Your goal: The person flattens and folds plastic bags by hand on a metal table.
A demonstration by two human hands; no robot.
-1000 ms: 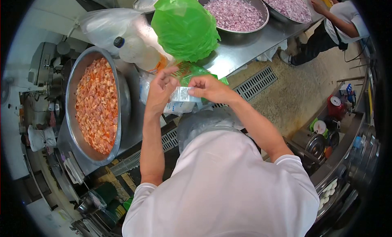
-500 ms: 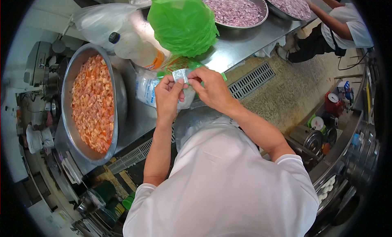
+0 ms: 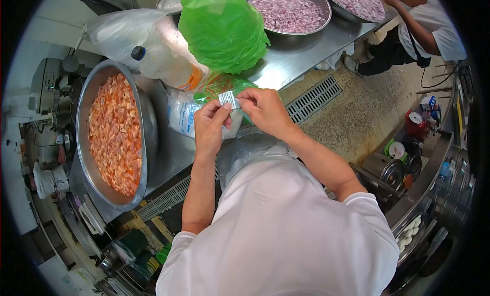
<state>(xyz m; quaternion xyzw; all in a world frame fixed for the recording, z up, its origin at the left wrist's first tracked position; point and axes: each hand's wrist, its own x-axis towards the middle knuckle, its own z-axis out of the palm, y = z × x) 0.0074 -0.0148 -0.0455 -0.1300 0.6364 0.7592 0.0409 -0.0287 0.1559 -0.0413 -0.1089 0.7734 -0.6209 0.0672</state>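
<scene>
Between my two hands is a small white slip (image 3: pixel 228 98) with fine dark print, either a label or a sachet; I cannot tell which. My left hand (image 3: pixel 210 126) pinches its left side between thumb and fingers. The fingertips of my right hand (image 3: pixel 266 111) are closed on its right end. Just beyond and below the hands lies a clear plastic bag with blue print (image 3: pixel 181 115), holding something white. A green and orange printed packet (image 3: pixel 220 85) lies behind the slip, partly hidden by my hands.
A large metal basin (image 3: pixel 146 117) of diced orange-red meat stands left. Behind are a dark-capped plastic jug (image 3: pixel 158 69), a bulging green bag (image 3: pixel 222 33) and a bowl of chopped onion (image 3: pixel 291 13). Another person (image 3: pixel 434 31) stands at the far right beside the metal table (image 3: pixel 286 54).
My right hand has shifted slightly on the slip, which now shows tilted a little more. The other person's hands have moved. The view has shifted slightly.
</scene>
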